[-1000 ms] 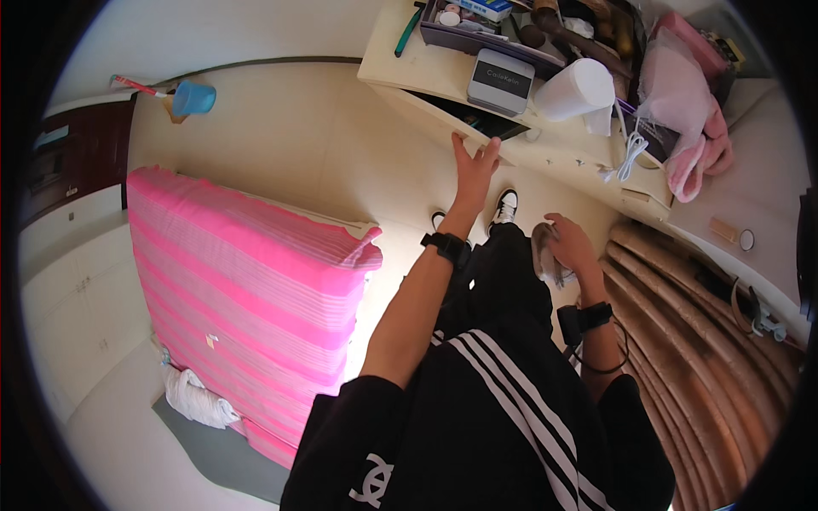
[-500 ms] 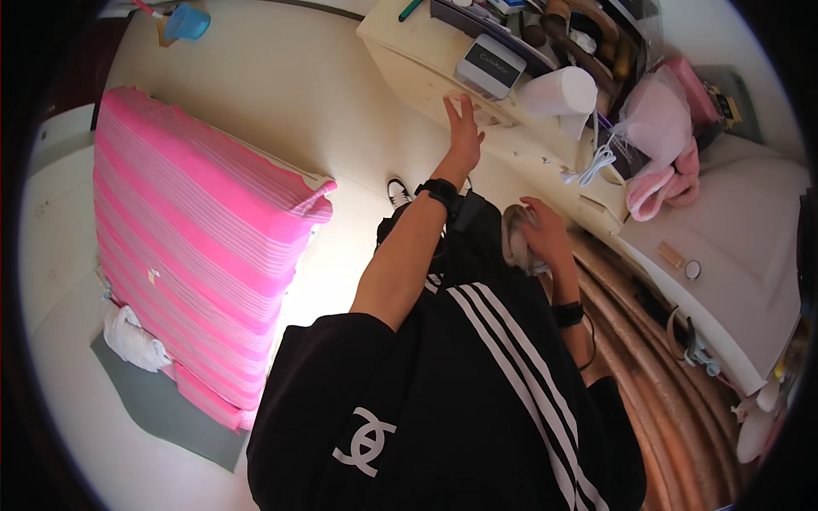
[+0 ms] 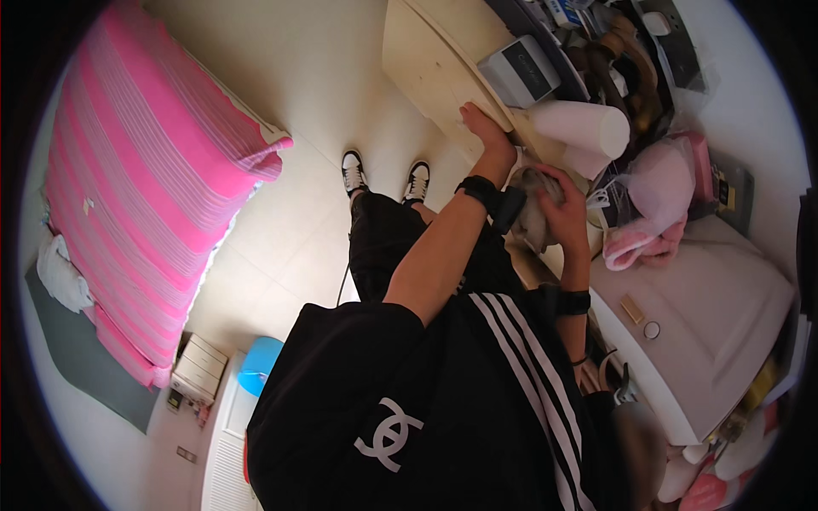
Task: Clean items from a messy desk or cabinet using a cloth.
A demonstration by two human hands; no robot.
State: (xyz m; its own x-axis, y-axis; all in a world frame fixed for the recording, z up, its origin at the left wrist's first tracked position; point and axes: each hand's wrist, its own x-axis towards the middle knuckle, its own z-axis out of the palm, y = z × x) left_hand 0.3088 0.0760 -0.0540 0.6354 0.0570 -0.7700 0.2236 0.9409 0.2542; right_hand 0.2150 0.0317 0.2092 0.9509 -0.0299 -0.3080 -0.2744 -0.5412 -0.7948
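My right hand (image 3: 567,211) is closed around a soft, crumpled grey-beige cloth-like bundle (image 3: 533,213), held up in front of the wooden cabinet; its exact kind does not show. My left hand (image 3: 490,140) reaches to the front of the cabinet (image 3: 443,68), just below its top edge. Its fingers look stretched out against the pale wood, partly hidden, with nothing visible in them. Beyond the left hand, a grey-and-black box (image 3: 520,70) stands on the cabinet top. A white paper roll (image 3: 588,128) is next to it, close to my right hand.
A bed with a pink striped cover (image 3: 153,187) stands at left. At right, a pale surface (image 3: 699,315) bears a small ring-shaped item (image 3: 652,330) and a pink fluffy band (image 3: 643,245). Clutter fills the cabinet's back. A blue container (image 3: 260,364) is at lower left.
My right hand has raised the grey-beige bundle toward the cabinet. The left hand, earlier spread in the air, now meets the cabinet front. The view has turned and moved closer to the cabinet.
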